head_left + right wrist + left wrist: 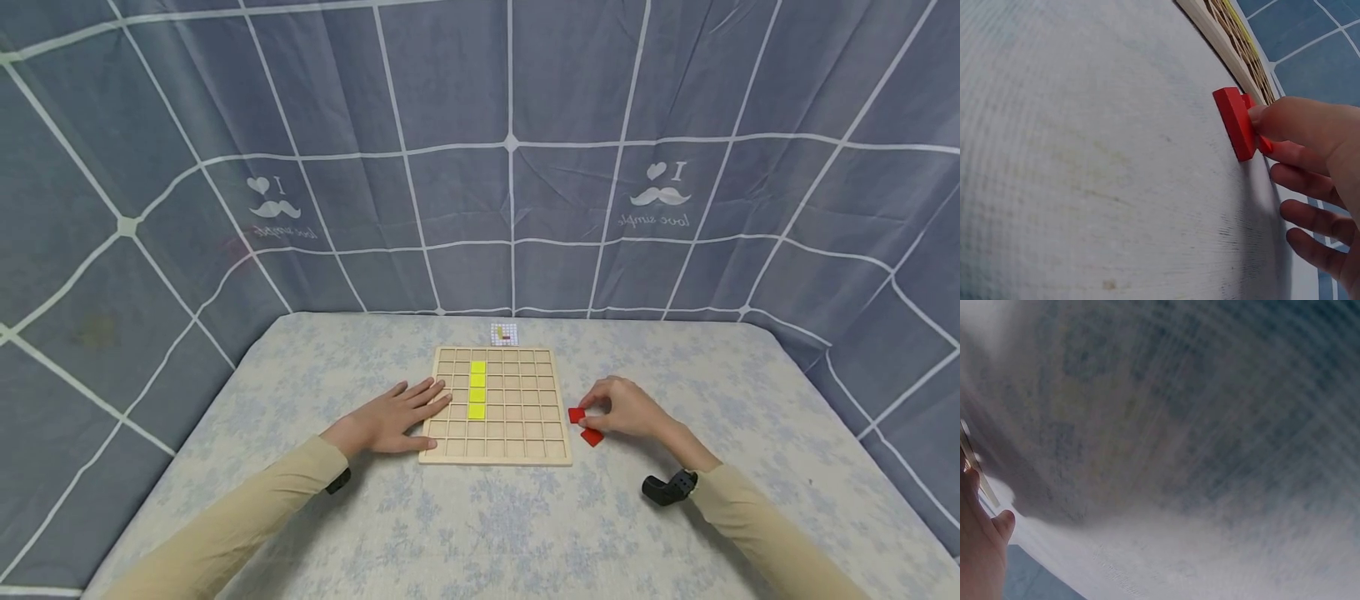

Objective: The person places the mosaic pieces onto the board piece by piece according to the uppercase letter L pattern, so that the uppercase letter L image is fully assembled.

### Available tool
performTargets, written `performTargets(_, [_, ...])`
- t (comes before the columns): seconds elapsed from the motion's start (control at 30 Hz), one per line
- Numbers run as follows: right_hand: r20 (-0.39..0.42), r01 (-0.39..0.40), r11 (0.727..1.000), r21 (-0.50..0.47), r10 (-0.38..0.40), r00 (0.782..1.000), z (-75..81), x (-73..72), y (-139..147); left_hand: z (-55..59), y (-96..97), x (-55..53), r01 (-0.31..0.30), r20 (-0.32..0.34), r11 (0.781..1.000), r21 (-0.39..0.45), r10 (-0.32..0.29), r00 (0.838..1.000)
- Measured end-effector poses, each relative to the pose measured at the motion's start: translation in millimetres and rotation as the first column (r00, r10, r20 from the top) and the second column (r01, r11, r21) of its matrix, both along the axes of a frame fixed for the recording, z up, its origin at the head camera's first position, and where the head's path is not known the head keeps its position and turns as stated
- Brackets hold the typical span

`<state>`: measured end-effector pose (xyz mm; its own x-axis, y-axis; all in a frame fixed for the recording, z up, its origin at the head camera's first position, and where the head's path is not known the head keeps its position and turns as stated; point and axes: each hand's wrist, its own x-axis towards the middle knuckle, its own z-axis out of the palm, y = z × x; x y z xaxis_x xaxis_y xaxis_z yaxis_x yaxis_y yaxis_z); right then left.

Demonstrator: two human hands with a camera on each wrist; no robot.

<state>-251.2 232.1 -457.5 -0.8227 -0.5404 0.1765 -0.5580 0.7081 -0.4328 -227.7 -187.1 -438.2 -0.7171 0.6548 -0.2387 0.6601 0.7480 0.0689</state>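
Note:
A wooden grid board [525, 429] lies on the table, with several yellow square tiles [477, 395] in one column. My left hand [393, 417] rests spread over the board's left edge, fingertips on its left cells. Just off the board's right edge, my right hand [626, 407] pinches a red square tile [576, 415] between thumb and index finger. A second red tile [592, 437] lies nearer to me, below that hand. In the right wrist view, one red tile [1235, 124] overlaps the pinched one by the thumb, and the other fingers are loosely bent.
A small printed card [504, 334] with a grid pattern lies behind the board's far edge. The table [480, 533] has a pale floral cloth. Dark blue curtains [465, 200] with white lines stand behind it and at both sides.

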Motion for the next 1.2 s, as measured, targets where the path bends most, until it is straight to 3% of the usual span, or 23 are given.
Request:
performTargets(0.5, [-0.074,0.014,1.000,-0.021,-0.016,0.997,9.4,-0.5,-20.5,-0.6,-2.7,0.3,-0.001,-0.015,1.000,-0.008,0.001,1.000])
performTargets(1.0, [-0.074,-0.004,0.999,-0.044,0.001,0.997,14.2,-5.7,-79.9,-2.8,-0.9,-1.5,-0.008,0.000,1.000,-0.027,0.008,1.000])
performTargets(1.2, [-0.033,0.009,1.000,-0.025,-0.010,0.999,12.6,-6.0,-102.0,-2.0,-0.8,-1.5,-0.004,0.005,1.000,-0.018,0.004,1.000])
